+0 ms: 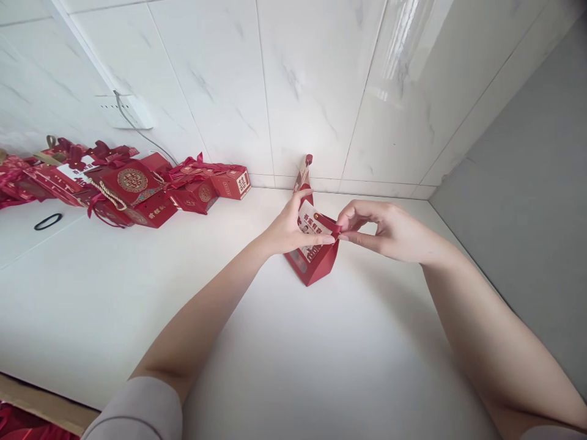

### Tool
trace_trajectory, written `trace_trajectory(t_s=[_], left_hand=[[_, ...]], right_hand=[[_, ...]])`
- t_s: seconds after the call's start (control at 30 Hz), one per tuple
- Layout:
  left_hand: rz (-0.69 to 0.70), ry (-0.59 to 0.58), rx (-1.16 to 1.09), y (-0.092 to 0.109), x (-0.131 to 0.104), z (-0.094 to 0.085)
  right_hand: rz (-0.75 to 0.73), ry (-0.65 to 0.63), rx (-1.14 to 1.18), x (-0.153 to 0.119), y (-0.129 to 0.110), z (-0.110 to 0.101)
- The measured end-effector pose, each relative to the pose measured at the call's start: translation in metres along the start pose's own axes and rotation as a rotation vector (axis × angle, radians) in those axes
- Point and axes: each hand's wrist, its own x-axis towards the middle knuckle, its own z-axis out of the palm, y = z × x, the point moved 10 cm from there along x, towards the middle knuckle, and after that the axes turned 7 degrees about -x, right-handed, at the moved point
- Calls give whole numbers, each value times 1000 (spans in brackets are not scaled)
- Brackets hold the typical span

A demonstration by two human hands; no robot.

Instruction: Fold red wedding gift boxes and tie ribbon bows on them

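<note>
A red gift box [321, 269] with a white printed front panel stands tilted on the white tabletop. My left hand [288, 226] is closed around its upper part, thumb along the front and fingers behind the panel. A red strap [328, 221] with a small gold stud runs across the top of the box. At the strap's right end, my right hand [378, 229] pinches it between thumb and forefinger, close to my left thumb tip. The fingers partly hide the box's upper edge. Just behind stands another red and white box [303, 174], against the tiled wall.
Several red gift boxes [149, 211] with ribbons and cords are piled along the wall at left. A black loop [48, 221] lies before them. A socket strip [123, 112] with a grey cable is above. A grey panel [518, 183] borders the right side.
</note>
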Motion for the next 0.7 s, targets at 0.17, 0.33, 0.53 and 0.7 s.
trace_trajectory(t_s=[0.17, 0.33, 0.53, 0.7], left_hand=[[231, 89, 379, 51, -7, -9], [235, -75, 531, 71, -16, 7], [233, -170, 559, 76, -22, 20], [255, -198, 557, 75, -22, 25]], right_hand=[[-13, -36, -10, 0, -6, 3], [-67, -122, -115, -3, -21, 15], [-151, -104, -367, -10, -34, 16], [-181, -139, -348, -11, -36, 20]])
